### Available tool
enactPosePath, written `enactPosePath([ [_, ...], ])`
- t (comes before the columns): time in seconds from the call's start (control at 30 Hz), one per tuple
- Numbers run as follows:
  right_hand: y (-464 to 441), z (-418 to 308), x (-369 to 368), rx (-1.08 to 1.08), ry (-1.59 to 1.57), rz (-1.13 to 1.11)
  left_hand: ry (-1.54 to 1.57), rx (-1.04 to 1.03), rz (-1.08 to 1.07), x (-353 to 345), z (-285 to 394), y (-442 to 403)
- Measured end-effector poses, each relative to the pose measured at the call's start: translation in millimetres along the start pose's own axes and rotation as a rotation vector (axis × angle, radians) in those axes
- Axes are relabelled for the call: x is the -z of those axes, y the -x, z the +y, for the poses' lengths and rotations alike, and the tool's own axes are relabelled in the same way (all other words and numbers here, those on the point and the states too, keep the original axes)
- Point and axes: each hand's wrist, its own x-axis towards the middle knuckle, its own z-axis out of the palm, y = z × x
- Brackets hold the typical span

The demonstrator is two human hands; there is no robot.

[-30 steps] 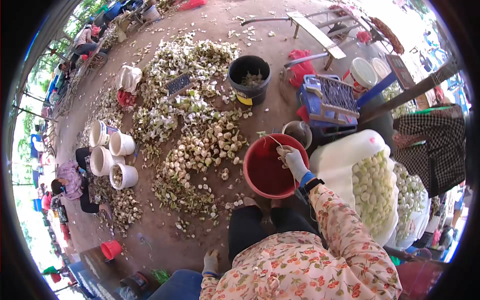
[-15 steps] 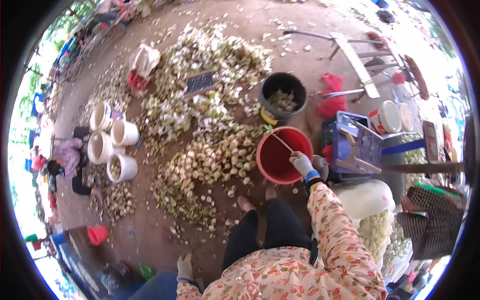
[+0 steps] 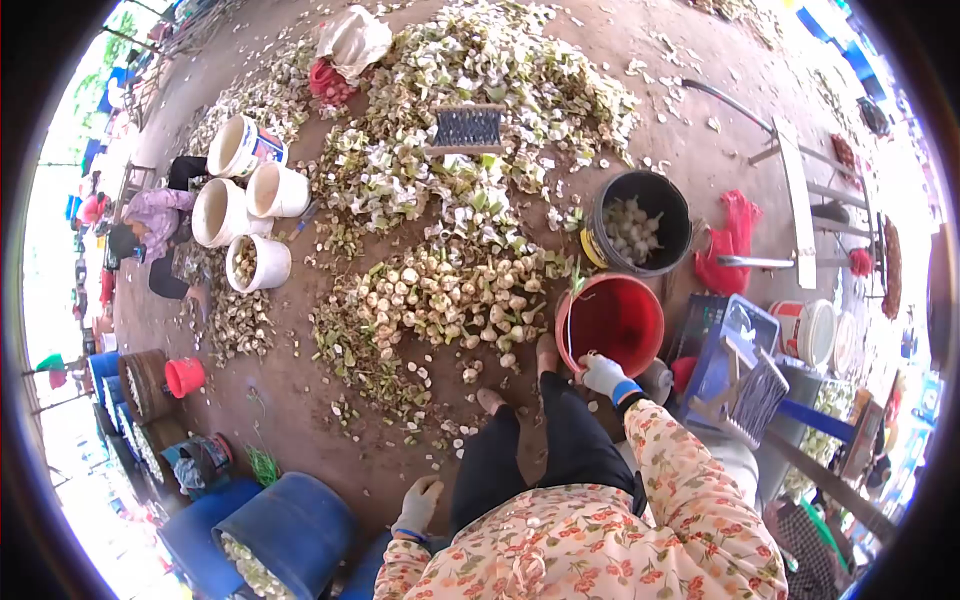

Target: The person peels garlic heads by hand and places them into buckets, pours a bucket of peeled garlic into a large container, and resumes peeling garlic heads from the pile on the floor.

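Head view: the right hand, gloved, has its fingers closed at the near rim of the red bucket, where a thin handle runs down to it; whether it pinches the lip as well I cannot tell. The left hand, also gloved, hangs beside the left thigh, fingers curled, with nothing seen in it; how tightly it closes I cannot tell. The red bucket is just beyond the right hand and looks like smooth, fairly light plastic, stiff around the lip; the rim should give the steadier hold, while the handle would probably let it swing. Beyond it, the black bucket with pale bulbs sits close against its far edge, and the blue crate crowds the right hand's outer side. Inward, the right foot is just beside the bucket, and farther over lies the bulb heap. Brown ground beyond the left hand offers more room, short of the blue barrel on its outer side
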Motion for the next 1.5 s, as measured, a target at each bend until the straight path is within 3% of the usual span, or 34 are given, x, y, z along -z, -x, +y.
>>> enactPosePath([
  [0.1, -17, 15, -7, 0.092, -0.126, 0.088, 0.127, -0.105, 0.039, -2, 30, 6],
  [0.23, -17, 30, 7, 0.144, -0.278, 0.287, 0.202, -0.094, 0.075, 28, 34, 5],
  [0.33, -5, 30, 23, 0.052, -0.862, 0.205, 0.282, -0.082, 0.192, 55, -5, -18],
  [0.43, 13, 36, 29, 0.083, -0.935, 0.163, 0.443, 0.016, 0.314, 72, -41, -39],
  [0.5, 21, 36, 31, 0.065, -0.541, 0.196, 0.558, 0.061, 0.338, 74, -69, -51],
  [0.53, 3, 64, 26, 0.333, -0.151, 0.162, 0.619, 0.086, 0.354, 71, -75, -54],
  [0.57, -34, 107, 9, 0.371, -0.109, 0.062, 0.651, 0.115, 0.357, 65, -71, -53],
  [0.63, -29, 72, 36, 0.042, -0.368, -0.008, 0.714, 0.182, 0.367, 54, -63, -45],
  [0.8, -20, -59, 152, 0.085, -0.346, -0.038, 0.86, 0.197, 0.402, 32, -12, -41],
  [0.87, -70, -80, 202, 0.168, -0.396, -0.098, 1.004, 0.203, 0.499, 14, -9, -56],
  [0.9, -108, -72, 215, 0.251, -0.451, -0.13, 0.985, 0.303, 0.563, 8, 12, -56],
  [0.93, -137, -81, 240, 0.187, -0.317, -0.105, 1.104, 0.289, 0.621, -5, 35, -53],
  [0.97, -134, -126, 276, 0.142, -0.426, -0.205, 1.187, 0.338, 0.715, -26, 49, -57],
  [1.03, -213, -127, 338, 0.95, 1.288, -0.006, -0.35, -0.213, 0.566, -61, 60, -58],
  [1.07, -267, -107, 368, 0.942, 1.273, 0.044, -0.256, -0.11, 0.417, -84, 72, -71],
  [1.1, -320, -87, 396, 0.929, 1.253, 0.098, -0.407, -0.399, 0.482, -122, 61, -90],
  [1.17, -407, -75, 443, 0.732, 0.744, 0.203, 0.657, 0.244, 0.35, -114, 161, -65],
  [1.23, -365, -190, 481, 0.417, 0.023, 0.22, 0.904, 0.4, 0.378, -91, 227, -46],
  [1.3, -342, -269, 500, 0.378, -0.071, 0.103, 1.076, 0.476, 0.417, -91, 243, -46],
  [1.4, -338, -318, 482, 0.314, -0.193, 0.09, 1.209, 0.445, 0.469, -93, 242, -68],
  [1.47, -383, -289, 462, 0.502, 0.099, 0.063, 1.232, 0.434, 0.464, -83, 272, -77],
  [1.5, -368, -305, 451, 0.428, 0.187, -0.041, 1.245, 0.421, 0.465, -75, 291, -84],
])
